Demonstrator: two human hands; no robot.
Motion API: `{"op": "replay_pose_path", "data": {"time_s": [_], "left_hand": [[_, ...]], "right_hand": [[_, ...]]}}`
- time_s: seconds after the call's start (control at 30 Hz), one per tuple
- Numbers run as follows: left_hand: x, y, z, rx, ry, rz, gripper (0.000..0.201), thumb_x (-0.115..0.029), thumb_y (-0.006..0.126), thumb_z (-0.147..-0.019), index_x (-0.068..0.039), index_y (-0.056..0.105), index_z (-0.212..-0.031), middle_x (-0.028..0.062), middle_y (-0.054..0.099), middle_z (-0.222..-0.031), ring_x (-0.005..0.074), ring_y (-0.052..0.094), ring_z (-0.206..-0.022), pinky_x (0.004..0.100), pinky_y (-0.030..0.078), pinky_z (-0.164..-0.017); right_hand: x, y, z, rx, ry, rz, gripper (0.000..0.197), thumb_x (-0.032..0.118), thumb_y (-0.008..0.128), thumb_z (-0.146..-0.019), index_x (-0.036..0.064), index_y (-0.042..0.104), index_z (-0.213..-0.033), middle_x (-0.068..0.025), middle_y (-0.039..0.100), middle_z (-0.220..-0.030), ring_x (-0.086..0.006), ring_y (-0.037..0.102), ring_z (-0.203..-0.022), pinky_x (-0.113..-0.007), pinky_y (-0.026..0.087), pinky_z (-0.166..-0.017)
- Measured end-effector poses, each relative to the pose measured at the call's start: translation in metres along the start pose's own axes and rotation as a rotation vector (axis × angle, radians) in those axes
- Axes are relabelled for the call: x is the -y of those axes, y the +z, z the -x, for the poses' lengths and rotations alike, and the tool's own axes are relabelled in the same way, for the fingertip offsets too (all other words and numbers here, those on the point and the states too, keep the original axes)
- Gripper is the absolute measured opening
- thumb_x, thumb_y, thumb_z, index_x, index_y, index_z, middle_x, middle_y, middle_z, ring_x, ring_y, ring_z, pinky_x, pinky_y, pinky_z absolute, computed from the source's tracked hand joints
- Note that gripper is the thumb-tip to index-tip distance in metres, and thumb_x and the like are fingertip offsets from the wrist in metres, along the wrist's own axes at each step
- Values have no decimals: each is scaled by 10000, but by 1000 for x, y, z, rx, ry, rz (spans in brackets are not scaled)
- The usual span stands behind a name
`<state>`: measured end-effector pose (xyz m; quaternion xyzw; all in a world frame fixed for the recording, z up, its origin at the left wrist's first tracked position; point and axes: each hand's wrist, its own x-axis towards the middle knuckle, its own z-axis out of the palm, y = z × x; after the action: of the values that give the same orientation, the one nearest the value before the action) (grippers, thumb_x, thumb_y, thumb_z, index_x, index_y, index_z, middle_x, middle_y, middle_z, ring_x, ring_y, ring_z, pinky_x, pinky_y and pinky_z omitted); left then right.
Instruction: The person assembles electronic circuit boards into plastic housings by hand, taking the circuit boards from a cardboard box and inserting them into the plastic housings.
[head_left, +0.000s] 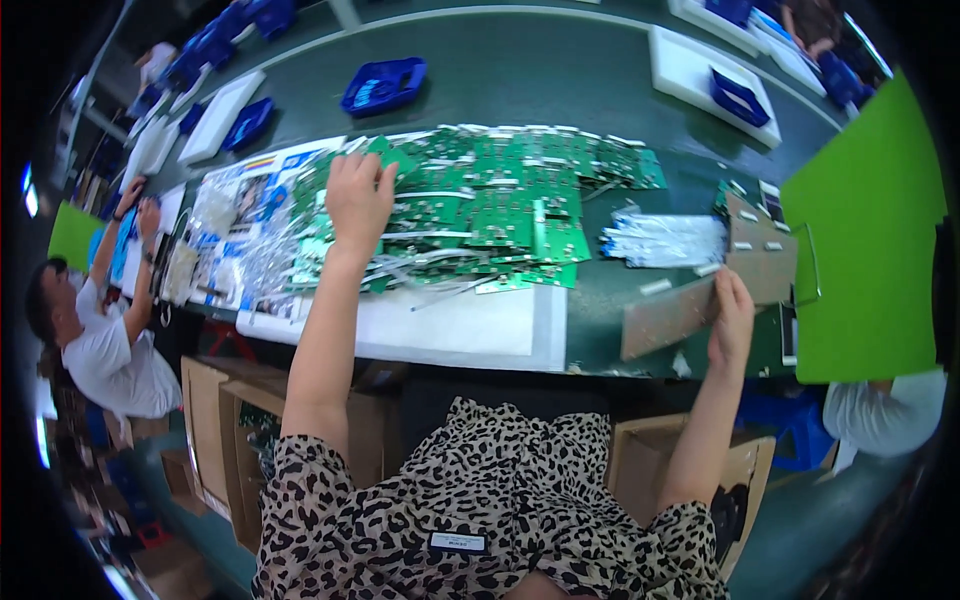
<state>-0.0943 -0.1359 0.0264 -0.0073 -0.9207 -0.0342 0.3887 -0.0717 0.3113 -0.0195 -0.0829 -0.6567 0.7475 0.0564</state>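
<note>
Head view, green board (400,159) at curled left fingers (347,170), grip unclear, brown panel (663,320) pinched in right fingers (726,286)

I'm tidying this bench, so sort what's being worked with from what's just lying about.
Seemingly in use:
- Brownish panel, held in the right hand
- Green circuit boards, the left hand at their far edge

Apparently just lying about:
- Blue basket beyond the boards
- White tray, far right
- Cardboard box, below the bench at left

Unclear: plastic-wrapped bundle.
</note>
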Motion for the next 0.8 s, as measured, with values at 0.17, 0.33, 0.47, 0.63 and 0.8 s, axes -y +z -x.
{"op": "replay_pose_path", "data": {"time_s": [0.17,0.33,0.47,0.63,0.8], "left_hand": [[-13,21,-5,38,126,-13,212,-159,671,-715,-55,510,-625,81,493,-655,269,476,-693,388,396,-590],[-6,36,1,148,137,-55,239,-199,687,-707,-55,516,-622,79,519,-666,269,473,-686,383,401,-598],[-9,29,4,117,110,-81,244,-241,698,-714,-50,551,-677,89,519,-678,260,482,-706,371,408,-609],[-64,-12,10,445,-348,738,261,-288,597,-829,-30,624,-866,49,604,-811,176,524,-737,292,424,-631],[-107,-25,34,1168,-666,1691,573,-465,293,-939,9,609,-998,99,623,-981,158,560,-928,293,443,-807]], "right_hand": [[-2,16,5,2,33,-17,202,255,575,-874,88,584,-761,92,445,-683,-18,350,-649,-192,272,-588],[-8,30,5,14,84,-136,253,318,571,-872,94,579,-754,81,491,-705,-18,396,-680,-185,305,-631],[-11,41,7,29,69,-151,285,341,565,-872,99,547,-723,85,461,-681,-16,368,-659,-194,298,-616],[4,73,17,74,-96,-203,254,246,570,-882,81,515,-696,86,423,-658,-11,326,-623,-185,273,-559],[28,100,30,179,-135,-37,264,216,598,-856,47,525,-667,72,432,-613,-18,349,-585,-203,292,-503]]}}
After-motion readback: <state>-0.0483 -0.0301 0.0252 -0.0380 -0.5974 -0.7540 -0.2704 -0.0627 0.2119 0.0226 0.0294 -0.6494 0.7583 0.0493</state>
